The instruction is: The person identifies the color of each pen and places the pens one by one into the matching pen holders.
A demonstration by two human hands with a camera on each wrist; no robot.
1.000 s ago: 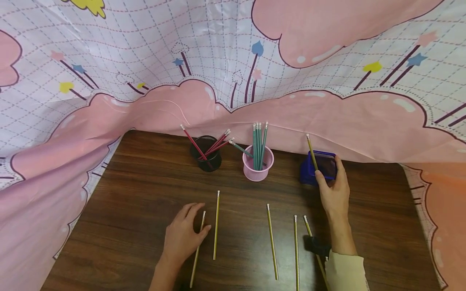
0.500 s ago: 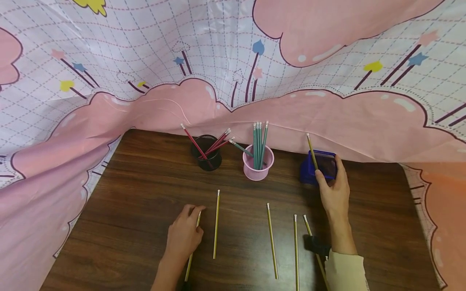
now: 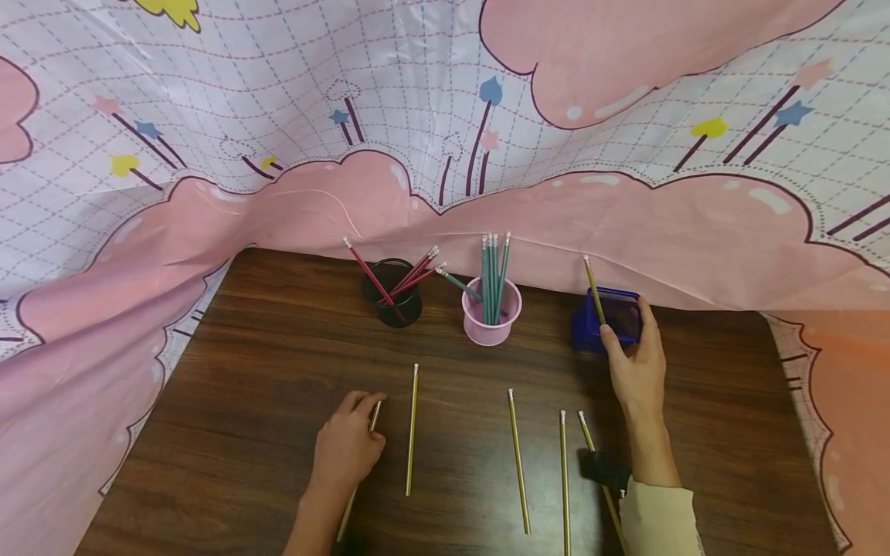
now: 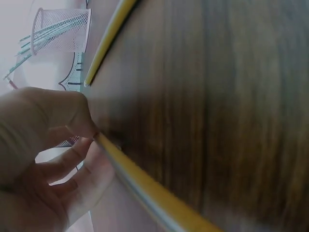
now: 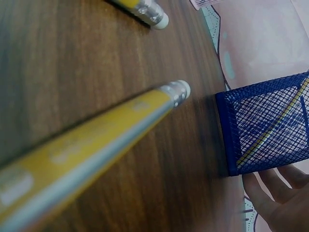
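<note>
My left hand [image 3: 346, 449] pinches a yellow pencil [image 3: 349, 511] near its eraser end, low over the table at the front left. In the left wrist view, thumb and finger meet on that pencil's end, and its shaft runs off toward the lower right. At the back right, my right hand [image 3: 641, 378] grips a blue mesh pencil holder [image 3: 586, 333], thumb on the near side and fingers along the right. One yellow pencil [image 3: 594, 287] leans inside the holder, as the right wrist view also shows through the mesh.
Loose yellow pencils lie on the wooden table: one [image 3: 412, 432] beside my left hand, others [image 3: 518, 463] [image 3: 565, 483] [image 3: 589, 436] toward the right. A black mesh cup [image 3: 402, 315] holds red pencils; a pink cup [image 3: 487, 334] holds green ones. Patterned cloth [image 3: 445, 177] hangs behind.
My left hand has closed its fingers on the yellow pencil, whose lower end has shifted left. The right hand stays on the blue holder.
</note>
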